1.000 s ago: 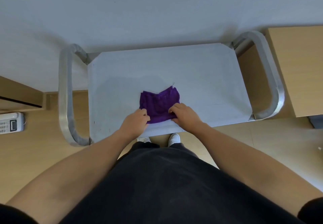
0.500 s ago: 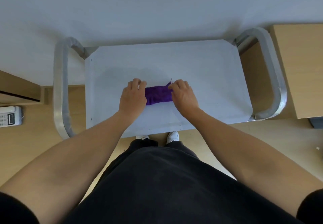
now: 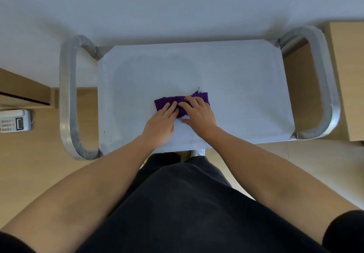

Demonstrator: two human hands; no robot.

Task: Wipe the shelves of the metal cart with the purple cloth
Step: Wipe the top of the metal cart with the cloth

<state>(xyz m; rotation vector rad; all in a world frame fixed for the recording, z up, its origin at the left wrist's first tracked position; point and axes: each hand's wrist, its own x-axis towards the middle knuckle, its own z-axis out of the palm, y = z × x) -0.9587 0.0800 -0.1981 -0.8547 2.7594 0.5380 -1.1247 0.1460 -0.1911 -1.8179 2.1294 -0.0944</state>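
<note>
Well, in the head view the purple cloth (image 3: pixel 162 102) lies bunched midway on the top shelf (image 3: pixel 246 71) of the metal cart (image 3: pixel 67 95). The left hand (image 3: pixel 160 123) and right hand (image 3: pixel 200 112) press it with straight fingers (image 3: pixel 194 101), clasping nothing. I worry it slips free or skips patches. The shelf looks smooth; a telephone (image 3: pixel 15 121) sits left, by wooden furniture (image 3: pixel 23 87).

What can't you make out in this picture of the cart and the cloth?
Head view only.
Lower shelves: hidden under the top shelf of the cart.
Cloth: its near part is covered by the left hand and right hand.
Phone: cut off by the left edge, keys too small to read.
Shoe: mostly hidden behind the shelf's near edge.
</note>
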